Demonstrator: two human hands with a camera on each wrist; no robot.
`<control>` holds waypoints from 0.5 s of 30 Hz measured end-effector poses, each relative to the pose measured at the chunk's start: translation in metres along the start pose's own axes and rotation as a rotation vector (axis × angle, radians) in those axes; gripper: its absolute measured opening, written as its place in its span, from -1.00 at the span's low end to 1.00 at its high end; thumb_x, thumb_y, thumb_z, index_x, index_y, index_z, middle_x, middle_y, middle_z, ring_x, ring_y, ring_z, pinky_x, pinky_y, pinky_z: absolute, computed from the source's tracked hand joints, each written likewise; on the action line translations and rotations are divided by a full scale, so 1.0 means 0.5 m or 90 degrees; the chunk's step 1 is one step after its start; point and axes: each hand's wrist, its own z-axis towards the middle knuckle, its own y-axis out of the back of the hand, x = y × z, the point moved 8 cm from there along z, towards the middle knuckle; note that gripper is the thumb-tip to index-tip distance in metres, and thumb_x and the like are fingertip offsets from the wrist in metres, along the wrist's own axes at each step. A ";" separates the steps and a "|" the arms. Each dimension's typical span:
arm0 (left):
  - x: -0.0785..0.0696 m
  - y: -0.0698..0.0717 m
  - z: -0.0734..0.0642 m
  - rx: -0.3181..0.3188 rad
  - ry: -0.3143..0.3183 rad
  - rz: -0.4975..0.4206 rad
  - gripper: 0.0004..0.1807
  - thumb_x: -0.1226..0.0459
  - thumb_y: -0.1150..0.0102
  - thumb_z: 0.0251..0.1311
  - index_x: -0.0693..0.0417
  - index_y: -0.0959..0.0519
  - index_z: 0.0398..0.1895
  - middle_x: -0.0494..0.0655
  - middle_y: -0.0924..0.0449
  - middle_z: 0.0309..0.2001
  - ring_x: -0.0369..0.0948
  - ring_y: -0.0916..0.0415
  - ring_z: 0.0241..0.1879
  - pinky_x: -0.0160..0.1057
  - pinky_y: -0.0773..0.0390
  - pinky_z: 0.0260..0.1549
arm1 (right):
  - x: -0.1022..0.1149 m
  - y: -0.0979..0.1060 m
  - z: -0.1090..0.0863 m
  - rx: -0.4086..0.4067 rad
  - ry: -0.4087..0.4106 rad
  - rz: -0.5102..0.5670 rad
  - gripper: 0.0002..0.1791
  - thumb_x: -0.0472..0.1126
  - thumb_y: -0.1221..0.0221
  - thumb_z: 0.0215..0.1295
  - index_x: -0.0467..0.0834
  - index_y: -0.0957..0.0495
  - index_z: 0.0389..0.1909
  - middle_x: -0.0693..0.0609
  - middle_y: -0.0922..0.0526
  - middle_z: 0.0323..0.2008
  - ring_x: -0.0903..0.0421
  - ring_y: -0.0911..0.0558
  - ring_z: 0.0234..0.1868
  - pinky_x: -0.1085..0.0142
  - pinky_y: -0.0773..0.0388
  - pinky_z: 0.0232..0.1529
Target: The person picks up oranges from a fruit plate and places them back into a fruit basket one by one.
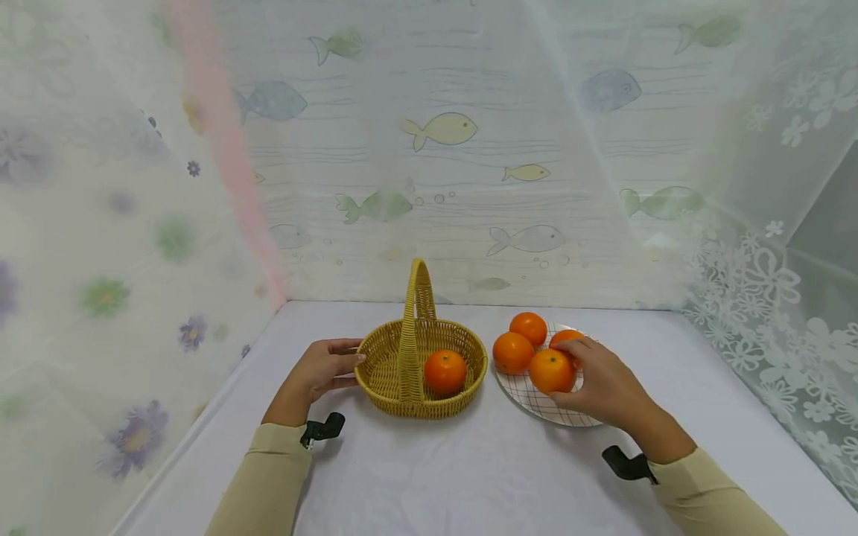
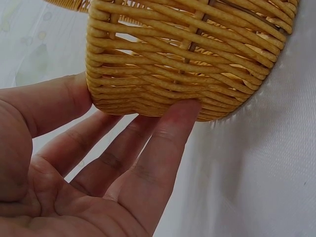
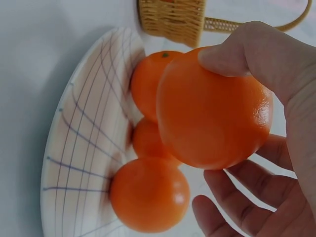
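My left hand (image 1: 326,370) holds the left side of a yellow woven basket (image 1: 389,406). In the left wrist view, the thumb (image 2: 64,98) is at the rim and the fingertips (image 2: 185,111) lie against the outer wall. One orange (image 1: 445,372) sits inside the basket, right of its upright handle (image 1: 409,350). My right hand (image 1: 606,383) grips another orange (image 1: 552,371) between thumb and fingers, over a white checked plate (image 1: 536,402). Three more oranges rest on the plate, among them a left one (image 1: 513,353), a rear one (image 1: 528,328) and one partly hidden by the fingers (image 1: 567,341).
Both stand on a white-covered table (image 1: 429,476), the basket left of the plate with a narrow gap between. A fish-print curtain (image 1: 442,186) hangs behind the table. Sheer flowered cloth (image 1: 757,298) hangs at the right side. A black device (image 1: 626,463) is strapped at the right wrist.
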 end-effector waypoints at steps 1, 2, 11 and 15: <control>0.000 0.000 0.000 -0.001 0.001 -0.001 -0.47 0.30 -0.29 0.15 0.03 -0.47 0.23 0.11 -0.50 0.16 0.03 -0.59 0.01 -0.03 -0.66 -0.18 | 0.001 0.000 0.001 0.001 -0.002 -0.002 -0.23 0.02 -0.53 -0.26 -0.02 -0.47 0.08 0.09 -0.52 0.05 0.06 -0.51 0.01 -0.03 -0.57 -0.01; 0.000 0.000 0.001 0.000 0.000 -0.001 -0.47 0.29 -0.29 0.14 0.03 -0.47 0.23 0.10 -0.50 0.16 0.03 -0.59 0.01 -0.04 -0.67 -0.18 | 0.002 -0.001 0.002 0.003 -0.005 -0.003 -0.23 0.03 -0.53 -0.26 -0.02 -0.47 0.08 0.10 -0.53 0.05 0.06 -0.51 0.00 -0.02 -0.57 -0.01; 0.001 0.000 0.000 -0.003 0.000 -0.004 -0.48 0.29 -0.30 0.14 0.02 -0.48 0.21 0.09 -0.52 0.15 -0.03 -0.62 -0.05 -0.03 -0.67 -0.19 | 0.016 -0.006 0.014 -0.003 -0.003 0.022 -0.27 0.01 -0.52 -0.25 -0.05 -0.48 0.04 0.13 -0.56 -0.04 0.15 -0.54 -0.14 0.14 -0.59 -0.09; 0.001 0.001 -0.001 -0.003 0.000 -0.003 -0.47 0.29 -0.30 0.14 0.03 -0.48 0.22 0.10 -0.51 0.15 -0.03 -0.62 -0.05 -0.03 -0.67 -0.18 | 0.024 -0.010 0.021 -0.001 -0.003 0.025 -0.25 0.01 -0.52 -0.24 -0.06 -0.48 0.07 0.12 -0.57 -0.06 0.15 -0.55 -0.16 0.18 -0.61 -0.11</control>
